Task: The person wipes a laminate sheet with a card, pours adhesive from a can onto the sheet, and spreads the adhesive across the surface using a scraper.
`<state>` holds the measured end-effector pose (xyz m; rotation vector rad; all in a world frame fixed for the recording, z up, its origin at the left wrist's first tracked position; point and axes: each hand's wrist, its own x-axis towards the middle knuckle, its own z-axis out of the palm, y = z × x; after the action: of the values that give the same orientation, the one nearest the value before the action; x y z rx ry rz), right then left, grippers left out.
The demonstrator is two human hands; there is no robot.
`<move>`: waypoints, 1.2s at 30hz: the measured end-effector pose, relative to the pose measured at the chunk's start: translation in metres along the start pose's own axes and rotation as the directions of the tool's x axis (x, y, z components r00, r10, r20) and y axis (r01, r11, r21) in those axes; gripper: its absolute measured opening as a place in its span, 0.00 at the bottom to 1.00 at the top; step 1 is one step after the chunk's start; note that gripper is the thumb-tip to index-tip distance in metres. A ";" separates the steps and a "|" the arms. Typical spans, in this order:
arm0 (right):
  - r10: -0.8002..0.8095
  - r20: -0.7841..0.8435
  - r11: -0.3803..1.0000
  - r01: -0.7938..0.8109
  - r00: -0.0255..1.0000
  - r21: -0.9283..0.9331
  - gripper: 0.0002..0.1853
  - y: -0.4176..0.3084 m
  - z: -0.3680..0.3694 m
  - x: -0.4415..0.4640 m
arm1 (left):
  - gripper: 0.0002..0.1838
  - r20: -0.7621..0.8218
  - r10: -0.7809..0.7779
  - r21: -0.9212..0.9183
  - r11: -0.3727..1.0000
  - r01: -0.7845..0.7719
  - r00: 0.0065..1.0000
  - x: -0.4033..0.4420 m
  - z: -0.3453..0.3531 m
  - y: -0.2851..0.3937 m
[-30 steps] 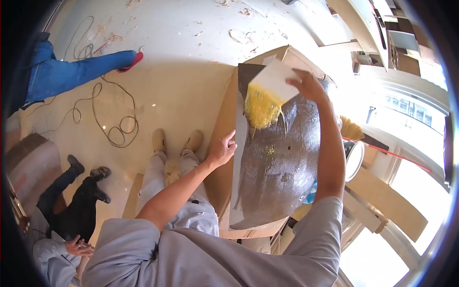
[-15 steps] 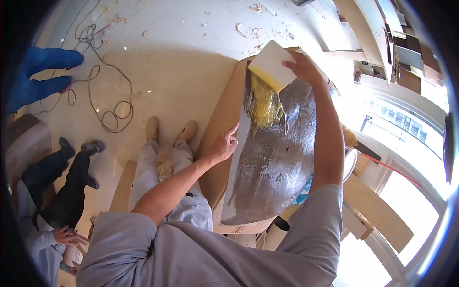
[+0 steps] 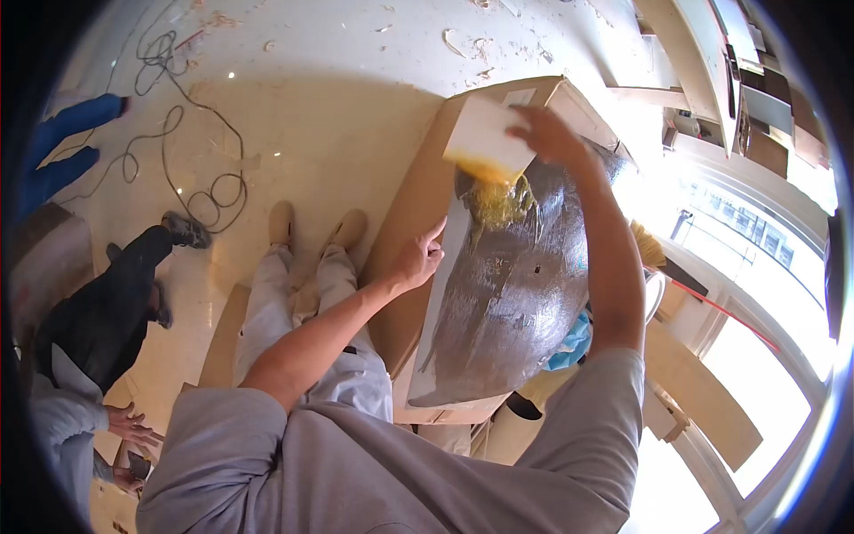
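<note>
A white flat spreader (image 3: 487,136) with yellow paste along its lower edge is held by my right hand (image 3: 544,135), somewhat blurred. It meets a yellow, glossy patch (image 3: 500,203) near the far end of a dark, shiny curved sheet (image 3: 507,294). The sheet lies on a large cardboard box (image 3: 402,233). My left hand (image 3: 420,258) rests at the sheet's pale left edge, index finger stretched out and the other fingers curled; nothing shows in it.
Cables (image 3: 209,191) lie on the floor at the left. Other people's legs (image 3: 111,285) and hands (image 3: 131,425) show there. Blue plastic (image 3: 571,343), a white bucket (image 3: 655,294) and a brush (image 3: 648,245) stand beyond the sheet's right edge.
The spreader has moved out past the sheet's far edge, then back slightly toward the left, still in my right hand. My left hand has stayed at the edge. People at the left have shifted.
</note>
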<state>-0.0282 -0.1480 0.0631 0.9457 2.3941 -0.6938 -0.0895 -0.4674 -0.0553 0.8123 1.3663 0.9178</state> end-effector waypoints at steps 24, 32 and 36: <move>0.524 -0.479 0.809 -0.236 0.705 0.538 0.14 0.065 0.081 -0.191 | 0.34 0.129 -0.099 -0.116 0.987 0.114 0.987 -0.021 0.009 -0.026; 0.178 -0.283 0.974 -0.129 0.942 0.185 0.15 -0.014 0.018 -0.104 | 0.34 0.056 -0.071 0.053 0.996 0.068 0.996 -0.027 0.007 -0.005; 0.089 -0.308 0.959 0.002 0.947 0.282 0.18 0.025 -0.021 -0.021 | 0.34 0.030 -0.064 0.048 0.997 0.062 0.998 -0.029 0.010 -0.003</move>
<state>-0.0015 -0.1292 0.0840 1.3119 2.5840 -0.9431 -0.0788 -0.4943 -0.0444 0.8112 1.3830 0.8238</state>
